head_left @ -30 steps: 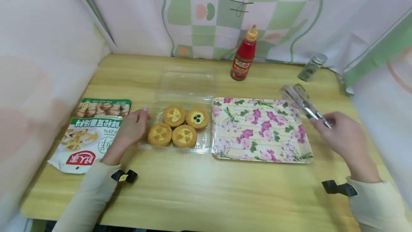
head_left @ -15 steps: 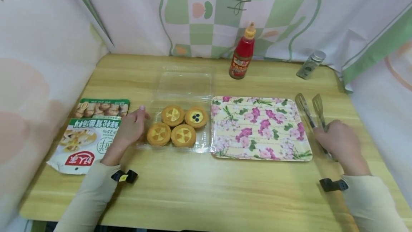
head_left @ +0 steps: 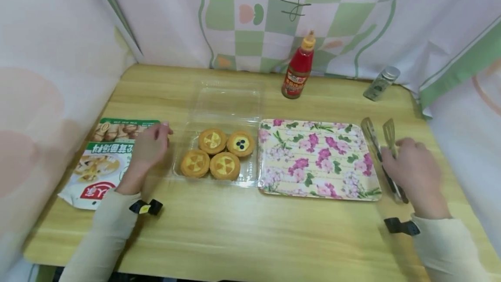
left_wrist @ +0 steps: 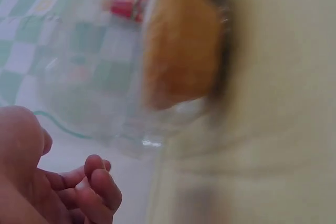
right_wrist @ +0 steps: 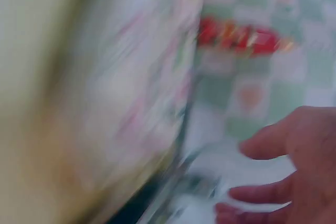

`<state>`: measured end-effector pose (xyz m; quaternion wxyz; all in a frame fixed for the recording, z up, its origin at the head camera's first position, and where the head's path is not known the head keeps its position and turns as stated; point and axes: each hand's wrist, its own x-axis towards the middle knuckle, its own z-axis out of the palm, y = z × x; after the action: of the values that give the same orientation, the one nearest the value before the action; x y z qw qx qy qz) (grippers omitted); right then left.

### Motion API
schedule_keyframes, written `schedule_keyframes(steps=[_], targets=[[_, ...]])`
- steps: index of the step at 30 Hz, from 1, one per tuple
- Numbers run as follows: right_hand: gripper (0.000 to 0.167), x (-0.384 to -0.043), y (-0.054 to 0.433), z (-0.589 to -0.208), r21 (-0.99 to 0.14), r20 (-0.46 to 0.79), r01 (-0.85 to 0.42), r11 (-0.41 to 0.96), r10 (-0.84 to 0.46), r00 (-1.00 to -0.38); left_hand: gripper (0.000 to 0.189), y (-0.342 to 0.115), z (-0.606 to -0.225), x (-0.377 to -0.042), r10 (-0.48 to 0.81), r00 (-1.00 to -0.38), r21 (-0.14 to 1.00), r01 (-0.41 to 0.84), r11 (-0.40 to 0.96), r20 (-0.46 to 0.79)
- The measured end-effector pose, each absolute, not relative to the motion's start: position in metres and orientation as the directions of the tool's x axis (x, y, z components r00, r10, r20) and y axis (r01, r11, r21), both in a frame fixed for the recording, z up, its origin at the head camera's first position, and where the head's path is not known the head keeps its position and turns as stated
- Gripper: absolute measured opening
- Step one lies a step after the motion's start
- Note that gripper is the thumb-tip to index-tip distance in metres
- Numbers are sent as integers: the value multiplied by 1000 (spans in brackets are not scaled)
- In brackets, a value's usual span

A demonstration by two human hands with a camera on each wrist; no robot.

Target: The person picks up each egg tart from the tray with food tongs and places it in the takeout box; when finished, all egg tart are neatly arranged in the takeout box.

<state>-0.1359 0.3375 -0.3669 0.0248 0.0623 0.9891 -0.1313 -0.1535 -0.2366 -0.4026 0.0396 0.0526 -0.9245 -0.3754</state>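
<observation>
In the head view my right hand (head_left: 415,166) is over the handle end of metal tongs (head_left: 376,146), which lie spread on the table right of the floral tray (head_left: 321,160). The right wrist view shows this hand (right_wrist: 294,171) with its fingers apart and nothing between them. My left hand (head_left: 150,145), fingers loosely curled and holding nothing, hovers over the edge of a green and white food pouch (head_left: 95,164). Right of it stands an opened clear plastic box (head_left: 250,171) with several round tarts (head_left: 225,166); one tart (left_wrist: 181,45) looms blurred in the left wrist view.
A red sauce bottle (head_left: 297,73) with a yellow cap stands behind the tray. Farther right, near the curtain (head_left: 282,16), is a small glass jar (head_left: 381,84). The box's clear lid (head_left: 228,101) lies folded back on the wooden table (head_left: 242,229).
My right hand has lowered the tongs to the table beside the tray and let go; their arms have spread. My left hand has drawn left, from the box's edge to over the pouch.
</observation>
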Motion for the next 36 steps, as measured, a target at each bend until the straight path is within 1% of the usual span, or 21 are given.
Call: schedule_keyframes(steps=[1, 3, 4, 6, 7, 9, 11, 13, 15, 17, 20, 22, 27, 31, 34, 36], targets=[[67, -138, 323, -362, -301, -6, 85, 950, 87, -996, 59, -239, -398, -157, -134, -990, 728, -66, 683, 35], [55, -145, 292, -351, -384, 106, -49, 922, -9, -994, 61, -243, -389, -166, -137, -991, 799, -80, 596, 3], [51, -150, 276, -346, -424, 136, -116, 898, -64, -989, 63, -246, -384, -172, -121, -992, 836, -95, 541, -34], [45, -163, 244, -339, -480, 145, -222, 849, -174, -974, 68, -250, -378, -185, -57, -988, 908, -154, 391, -143], [44, -174, 228, -336, -507, 127, -261, 822, -229, -965, 69, -252, -375, -193, -17, -979, 936, -197, 292, -201], [46, -197, 202, -335, -562, 39, -279, 779, -313, -949, 71, -257, -373, -208, 80, -952, 950, -284, 126, -295], [50, -222, 181, -337, -620, -95, -225, 752, -356, -930, 71, -260, -373, -223, 175, -914, 927, -374, -20, -365], [53, -246, 165, -342, -692, -208, -130, 711, -368, -906, 70, -260, -373, -236, 231, -882, 892, -441, -98, -410], [51, -265, 151, -350, -780, -285, -8, 626, -367, -885, 71, -258, -373, -246, 267, -863, 878, -468, -99, -429], [52, -279, 139, -357, -857, -334, 116, 502, -370, -867, 72, -255, -372, -252, 268, -854, 871, -483, -89, -447], [52, -292, 122, -365, -916, -348, 225, 331, -382, -856, 71, -252, -369, -258, 243, -858, 872, -482, -78, -453], [55, -294, 117, -367, -925, -354, 262, 275, -376, -856, 70, -249, -368, -261, 217, -863, 872, -482, -83, -456], [49, -293, 112, -369, -941, -323, 267, 206, -326, -888, 66, -246, -370, -263, 165, -882, 878, -463, -120, -442], [48, -290, 109, -364, -961, -272, 246, 124, -274, -923, 64, -246, -370, -261, 131, -900, 882, -434, -182, -416], [46, -284, 109, -356, -977, -213, 207, 49, -219, -952, 61, -243, -364, -258, 108, -912, 879, -410, -242, -396], [43, -279, 107, -349, -985, -172, 171, 21, -181, -968, 57, -241, -358, -255, 60, -928, 892, -371, -259, -368]])
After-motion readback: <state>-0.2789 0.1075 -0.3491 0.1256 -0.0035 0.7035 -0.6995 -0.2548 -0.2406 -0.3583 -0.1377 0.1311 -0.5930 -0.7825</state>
